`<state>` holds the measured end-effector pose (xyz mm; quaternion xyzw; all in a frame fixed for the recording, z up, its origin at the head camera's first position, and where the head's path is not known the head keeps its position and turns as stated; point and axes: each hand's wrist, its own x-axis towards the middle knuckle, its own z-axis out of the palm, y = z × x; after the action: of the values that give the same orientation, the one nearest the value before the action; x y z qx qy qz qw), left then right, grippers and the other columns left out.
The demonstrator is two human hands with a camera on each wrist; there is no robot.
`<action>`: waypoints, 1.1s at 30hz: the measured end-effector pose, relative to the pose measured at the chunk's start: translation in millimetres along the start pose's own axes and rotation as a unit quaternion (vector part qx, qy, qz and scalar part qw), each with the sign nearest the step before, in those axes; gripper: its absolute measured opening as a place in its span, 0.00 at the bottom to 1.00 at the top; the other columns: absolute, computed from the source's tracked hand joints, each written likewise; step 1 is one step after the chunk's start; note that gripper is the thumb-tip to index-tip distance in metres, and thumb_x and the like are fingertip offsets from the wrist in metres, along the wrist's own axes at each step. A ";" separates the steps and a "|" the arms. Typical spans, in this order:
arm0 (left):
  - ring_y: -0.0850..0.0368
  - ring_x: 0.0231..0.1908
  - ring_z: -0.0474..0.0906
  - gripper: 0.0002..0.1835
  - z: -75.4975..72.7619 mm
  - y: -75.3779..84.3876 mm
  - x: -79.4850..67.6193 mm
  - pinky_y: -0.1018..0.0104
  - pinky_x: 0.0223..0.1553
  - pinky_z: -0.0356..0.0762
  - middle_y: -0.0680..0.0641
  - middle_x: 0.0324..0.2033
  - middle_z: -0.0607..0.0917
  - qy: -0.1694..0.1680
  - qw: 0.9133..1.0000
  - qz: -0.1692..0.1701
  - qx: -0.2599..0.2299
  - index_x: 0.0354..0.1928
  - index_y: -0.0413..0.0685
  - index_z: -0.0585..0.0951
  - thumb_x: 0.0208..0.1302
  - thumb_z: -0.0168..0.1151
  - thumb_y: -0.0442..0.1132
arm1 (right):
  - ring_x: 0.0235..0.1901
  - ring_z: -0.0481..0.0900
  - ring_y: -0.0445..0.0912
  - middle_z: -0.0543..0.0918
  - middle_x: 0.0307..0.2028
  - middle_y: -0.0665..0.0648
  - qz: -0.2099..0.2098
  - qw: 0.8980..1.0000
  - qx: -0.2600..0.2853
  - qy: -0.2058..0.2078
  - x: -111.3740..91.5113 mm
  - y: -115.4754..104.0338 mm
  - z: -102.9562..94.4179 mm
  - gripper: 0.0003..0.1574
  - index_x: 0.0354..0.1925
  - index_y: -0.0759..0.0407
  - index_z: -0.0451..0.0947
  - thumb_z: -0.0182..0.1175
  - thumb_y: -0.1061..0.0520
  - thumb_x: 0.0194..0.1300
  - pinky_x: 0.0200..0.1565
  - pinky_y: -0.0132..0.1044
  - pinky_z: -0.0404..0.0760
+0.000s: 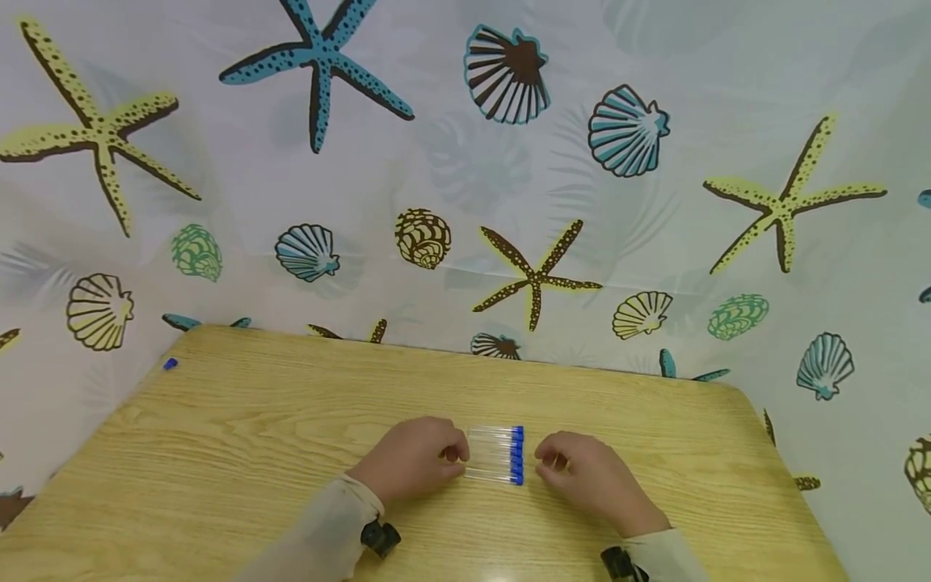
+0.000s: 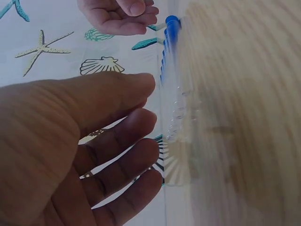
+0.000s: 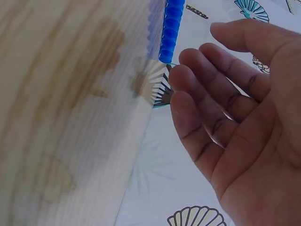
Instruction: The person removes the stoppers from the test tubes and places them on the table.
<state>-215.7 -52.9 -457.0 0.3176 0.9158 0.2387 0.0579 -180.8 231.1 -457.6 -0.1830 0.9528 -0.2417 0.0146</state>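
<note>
Several clear, slim tubes with blue caps (image 1: pixel 517 455) lie side by side in a row on the wooden table, caps pointing right. Beside their clear ends is my left hand (image 1: pixel 418 459), fingers loosely bent and nothing held; in the head view its fingertips come very close to the tubes, and contact is unclear. On the capped side, a little apart, my right hand (image 1: pixel 592 477) rests with relaxed, slightly curved fingers. The right wrist view shows the blue cap ends (image 3: pixel 171 33) stacked in line beyond its fingertips, with nothing in the palm.
A small blue piece (image 1: pixel 170 364) lies near the table's far left corner. The wooden table (image 1: pixel 291 388) ends at a pale cloth (image 1: pixel 451 162) printed with starfish and shells, hanging behind and along both sides. Both wrists carry small black devices.
</note>
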 end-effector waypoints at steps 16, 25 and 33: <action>0.67 0.26 0.71 0.08 15.6 -2.4 3.0 0.67 0.34 0.75 0.65 0.25 0.79 0.010 1.000 -0.001 0.002 0.29 0.61 0.84 0.65 0.70 0.38 | 0.34 0.79 0.34 0.83 0.34 0.38 -0.005 1.000 0.009 -0.030 1.3 2.6 1.7 0.04 0.43 0.48 0.87 0.68 0.53 0.70 0.39 0.37 0.81; 0.66 0.24 0.70 0.07 19.0 -3.5 3.1 0.67 0.31 0.72 0.63 0.23 0.76 0.010 1.000 -0.007 0.011 0.31 0.59 0.84 0.65 0.73 0.41 | 0.35 0.78 0.33 0.84 0.37 0.38 -0.044 0.997 0.025 -0.057 1.2 1.9 6.9 0.05 0.44 0.48 0.87 0.68 0.53 0.71 0.40 0.36 0.81; 0.69 0.25 0.72 0.05 21.0 -3.7 2.9 0.67 0.32 0.75 0.64 0.25 0.79 0.006 1.000 -0.009 0.006 0.32 0.58 0.86 0.65 0.73 0.40 | 0.36 0.80 0.33 0.85 0.39 0.41 -0.058 0.995 0.033 -0.069 1.4 0.9 9.4 0.05 0.44 0.49 0.86 0.68 0.54 0.71 0.41 0.36 0.82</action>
<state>-214.7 -45.3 -477.0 0.3086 0.9203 0.2348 0.0531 -181.3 227.0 -466.3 -0.2532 0.9288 -0.2606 0.0724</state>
